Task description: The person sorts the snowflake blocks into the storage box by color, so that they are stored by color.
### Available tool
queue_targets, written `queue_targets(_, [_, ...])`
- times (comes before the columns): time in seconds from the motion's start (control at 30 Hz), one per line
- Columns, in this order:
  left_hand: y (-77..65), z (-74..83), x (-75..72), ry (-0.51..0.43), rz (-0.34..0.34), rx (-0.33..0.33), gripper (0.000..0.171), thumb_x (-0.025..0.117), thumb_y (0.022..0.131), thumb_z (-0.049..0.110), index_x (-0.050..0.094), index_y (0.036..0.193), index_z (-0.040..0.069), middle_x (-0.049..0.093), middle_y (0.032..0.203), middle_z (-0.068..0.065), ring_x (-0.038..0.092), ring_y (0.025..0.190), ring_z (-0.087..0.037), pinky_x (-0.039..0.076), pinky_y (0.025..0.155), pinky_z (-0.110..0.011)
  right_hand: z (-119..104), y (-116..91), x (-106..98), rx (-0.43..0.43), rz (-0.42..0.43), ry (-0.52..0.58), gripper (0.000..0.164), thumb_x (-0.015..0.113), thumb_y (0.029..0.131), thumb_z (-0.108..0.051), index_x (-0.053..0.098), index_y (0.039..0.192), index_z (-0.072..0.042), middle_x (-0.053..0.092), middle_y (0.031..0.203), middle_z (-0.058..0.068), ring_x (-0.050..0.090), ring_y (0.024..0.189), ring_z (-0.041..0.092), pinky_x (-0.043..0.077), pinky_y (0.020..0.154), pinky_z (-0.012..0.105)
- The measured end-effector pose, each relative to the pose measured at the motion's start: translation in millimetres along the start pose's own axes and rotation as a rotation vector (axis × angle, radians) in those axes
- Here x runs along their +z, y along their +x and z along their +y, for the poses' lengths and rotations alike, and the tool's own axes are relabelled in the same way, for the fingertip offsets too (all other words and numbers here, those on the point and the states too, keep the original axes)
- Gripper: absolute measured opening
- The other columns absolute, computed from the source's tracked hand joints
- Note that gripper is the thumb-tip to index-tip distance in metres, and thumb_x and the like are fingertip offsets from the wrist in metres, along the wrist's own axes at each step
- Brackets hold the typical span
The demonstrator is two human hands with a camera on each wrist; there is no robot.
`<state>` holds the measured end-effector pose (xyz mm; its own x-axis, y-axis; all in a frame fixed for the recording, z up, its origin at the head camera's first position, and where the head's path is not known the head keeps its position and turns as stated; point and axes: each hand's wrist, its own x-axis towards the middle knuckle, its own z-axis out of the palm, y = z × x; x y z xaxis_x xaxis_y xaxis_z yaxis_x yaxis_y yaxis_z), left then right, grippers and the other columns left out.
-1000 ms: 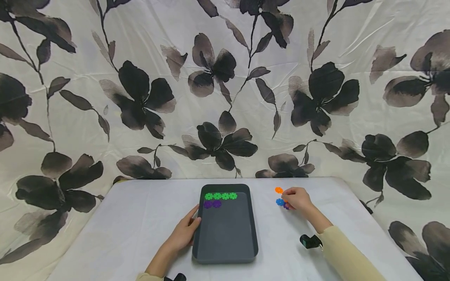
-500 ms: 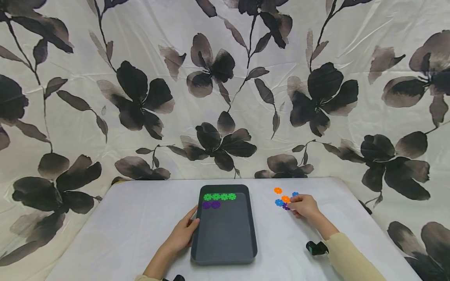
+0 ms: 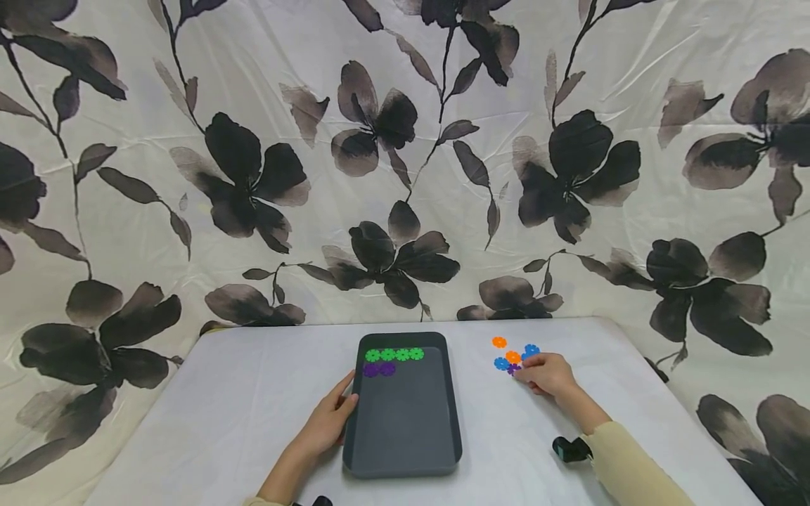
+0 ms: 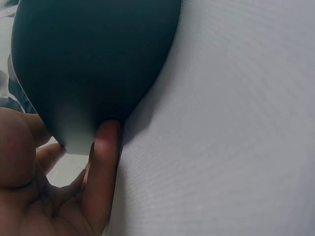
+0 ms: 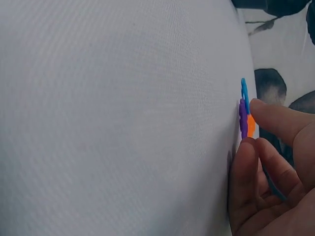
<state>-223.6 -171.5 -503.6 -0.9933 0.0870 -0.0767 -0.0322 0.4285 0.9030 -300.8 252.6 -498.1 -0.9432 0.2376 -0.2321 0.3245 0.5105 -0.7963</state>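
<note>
In the head view, my left hand (image 3: pixel 328 420) holds the left side of the dark grey tray (image 3: pixel 405 429). The left wrist view has its fingers against the tray's side wall (image 4: pixel 98 64). Within the tray lie a row of green flower-shaped pieces (image 3: pixel 396 355) and two purple ones (image 3: pixel 379 370). My right hand (image 3: pixel 552 376) is low over the table, fingertips beside a loose purple flower-shaped piece (image 3: pixel 512 370). From the right wrist, thumb and forefinger stand apart, with the purple piece (image 5: pixel 243 119) near their tips.
Around the right fingertips are two orange flower-shaped pieces (image 3: pixel 499 342) and blue ones (image 3: pixel 502 363), one partly behind the hand. A white cloth (image 3: pixel 209 422) covers the table. Behind it hangs a floral curtain (image 3: pixel 481 232).
My right hand has shifted right and toward me, uncovering an orange and a blue piece. Its fingertips have now come down beside the purple one. The left hand stays on the tray.
</note>
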Motion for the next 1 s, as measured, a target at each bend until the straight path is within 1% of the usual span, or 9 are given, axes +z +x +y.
queue_targets(0.2, [-0.6,-0.9,0.1,-0.017,-0.002,-0.005,0.053,0.049,0.103,0.026,0.031,0.154,0.020,0.056,0.099,-0.012,0.051,0.067,-0.022,0.047,0.050,-0.036,-2,0,3,-0.024,0.011,-0.038,0.043,0.082,0.079,-0.023,0.065,0.111,0.001,0.060,0.095,0.013,0.052,0.062,0.019,0.048,0.055,0.026])
queue_targets(0.27, [-1.2,-1.3,0.4,-0.018,-0.003,-0.004,0.053,0.049,0.103,0.026,0.032,0.153,0.020,0.056,0.099,-0.012,0.052,0.069,-0.022,0.047,0.051,-0.036,-1,1,5,-0.031,0.018,-0.052,0.042,0.082,0.079,-0.023,0.065,0.110,0.000,0.060,0.096,0.013,0.052,0.063,0.020,0.047,0.055,0.026])
queue_targets(0.43, [-0.7,-2.0,0.5,-0.016,0.003,-0.002,0.053,0.050,0.103,0.026,0.033,0.153,0.020,0.056,0.097,-0.011,0.050,0.069,-0.021,0.046,0.051,-0.035,2,2,8,-0.074,0.041,-0.123,0.041,0.083,0.078,-0.025,0.069,0.108,-0.001,0.063,0.101,0.014,0.053,0.080,0.025,0.048,0.060,0.026])
queue_targets(0.5, [0.5,-2.0,-0.1,-0.018,0.005,0.003,0.053,0.050,0.103,0.026,0.033,0.153,0.021,0.056,0.097,-0.011,0.050,0.066,-0.021,0.046,0.051,-0.035,1,2,9,-0.082,0.052,-0.143,0.041,0.083,0.078,-0.025,0.069,0.108,0.000,0.064,0.102,0.015,0.053,0.082,0.027,0.048,0.060,0.026])
queue_targets(0.63, [1.7,-1.8,-0.7,-0.014,0.002,0.010,0.053,0.049,0.103,0.026,0.032,0.153,0.021,0.056,0.096,-0.011,0.049,0.064,-0.021,0.045,0.050,-0.035,-1,2,10,-0.086,0.065,-0.157,0.036,0.083,0.078,-0.022,0.070,0.103,0.001,0.064,0.097,0.015,0.053,0.077,0.026,0.047,0.055,0.025])
queue_targets(0.77, [2.9,-1.3,-1.3,-0.019,0.007,0.008,0.053,0.050,0.103,0.025,0.032,0.153,0.021,0.057,0.097,-0.011,0.051,0.065,-0.021,0.047,0.051,-0.035,-4,3,10,-0.077,0.073,-0.154,0.039,0.083,0.078,-0.021,0.068,0.105,0.002,0.063,0.100,0.017,0.053,0.081,0.027,0.050,0.060,0.027])
queue_targets(0.87, [3.6,-1.5,-0.9,-0.018,0.010,0.006,0.052,0.049,0.103,0.025,0.033,0.153,0.021,0.057,0.099,-0.011,0.053,0.070,-0.021,0.048,0.053,-0.036,-4,4,11,-0.066,0.070,-0.149,0.042,0.083,0.077,-0.021,0.067,0.107,0.003,0.063,0.103,0.019,0.054,0.085,0.029,0.052,0.064,0.029])
queue_targets(1.0, [3.1,-3.1,0.1,-0.026,0.000,-0.004,0.053,0.049,0.104,0.025,0.032,0.153,0.021,0.057,0.102,-0.012,0.054,0.071,-0.021,0.049,0.053,-0.036,-3,4,11,-0.060,0.066,-0.143,0.038,0.084,0.076,-0.020,0.066,0.102,0.002,0.063,0.098,0.016,0.054,0.082,0.027,0.050,0.060,0.027])
